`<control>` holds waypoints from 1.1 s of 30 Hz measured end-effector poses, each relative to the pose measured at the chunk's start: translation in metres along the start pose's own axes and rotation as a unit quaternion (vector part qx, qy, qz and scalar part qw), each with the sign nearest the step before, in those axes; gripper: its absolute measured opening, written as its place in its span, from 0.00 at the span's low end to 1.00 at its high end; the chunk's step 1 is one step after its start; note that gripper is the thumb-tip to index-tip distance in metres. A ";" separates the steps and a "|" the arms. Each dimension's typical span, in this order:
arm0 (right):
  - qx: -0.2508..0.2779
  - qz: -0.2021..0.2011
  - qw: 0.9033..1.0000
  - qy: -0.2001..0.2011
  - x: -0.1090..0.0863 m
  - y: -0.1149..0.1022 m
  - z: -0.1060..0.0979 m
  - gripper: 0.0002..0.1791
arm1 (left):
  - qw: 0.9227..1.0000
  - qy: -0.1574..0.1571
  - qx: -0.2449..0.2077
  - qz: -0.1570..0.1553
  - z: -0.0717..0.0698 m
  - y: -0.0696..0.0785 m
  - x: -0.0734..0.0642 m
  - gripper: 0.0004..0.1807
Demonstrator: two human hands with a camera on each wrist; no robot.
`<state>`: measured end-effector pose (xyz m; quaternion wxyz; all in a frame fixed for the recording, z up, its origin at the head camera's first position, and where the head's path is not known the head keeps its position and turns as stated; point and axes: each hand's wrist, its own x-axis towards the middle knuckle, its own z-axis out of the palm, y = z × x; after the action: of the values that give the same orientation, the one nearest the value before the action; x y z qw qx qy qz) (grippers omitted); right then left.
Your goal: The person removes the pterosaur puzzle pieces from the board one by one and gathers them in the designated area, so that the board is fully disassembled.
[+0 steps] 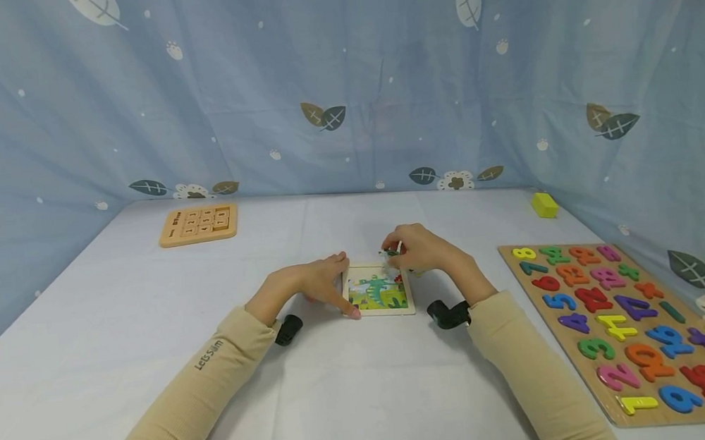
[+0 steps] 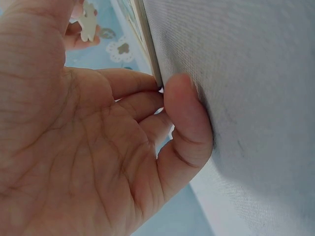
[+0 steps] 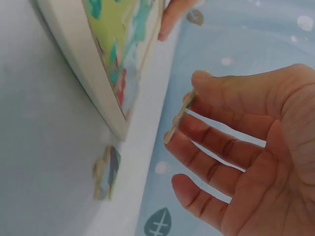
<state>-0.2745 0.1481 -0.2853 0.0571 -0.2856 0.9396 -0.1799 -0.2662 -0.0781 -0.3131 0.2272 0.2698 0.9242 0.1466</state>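
- White-covered table (image 1: 357,404): the framed picture puzzle (image 1: 390,311) is laid flat near its middle, between both hands.
- Number board (image 1: 569,339): set at the right, filled with coloured numerals and signs.
- Left hand (image 1: 318,280): spread wide along the frame's left side, which is touched by thumb and fingertips.
- Right hand (image 1: 424,247): closed narrowly at the fingertips, a puzzle piece (image 3: 179,117) being pinched there.
- Framed picture puzzle: bordered in pale wood; a teal dinosaur is shown on yellow-green ground, with red at right.
- Puzzle piece: thin, pale-backed, curvy in outline; its printed face is seen edge-on, apparently partly green.
- Loose piece (image 3: 107,172): blurred, lying just beside the frame's corner.
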 end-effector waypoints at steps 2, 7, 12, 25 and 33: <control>-0.002 -0.001 1.000 -0.003 -0.001 0.003 -0.002 0.17 | 1.000 0.000 0.001 0.001 0.000 0.000 0.000 0.63; -0.022 0.012 1.000 -0.017 -0.005 0.010 -0.008 0.17 | 1.000 0.001 0.003 0.001 -0.001 0.001 -0.001 0.63; -0.070 0.051 0.996 -0.026 -0.011 0.012 -0.019 0.16 | 1.000 -0.001 0.001 0.004 -0.002 0.001 -0.002 0.63; -0.128 0.094 0.986 -0.048 -0.021 0.023 -0.035 0.16 | 1.000 0.002 -0.004 0.005 -0.002 0.002 -0.002 0.63; -0.109 0.106 0.985 -0.080 -0.026 0.033 -0.036 0.16 | 1.000 -0.004 0.005 0.003 -0.001 0.003 -0.004 0.62</control>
<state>-0.2776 0.1986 -0.2636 0.1193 -0.2023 0.9709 -0.0458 -0.2629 -0.0782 -0.3097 0.2290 0.2747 0.9230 0.1419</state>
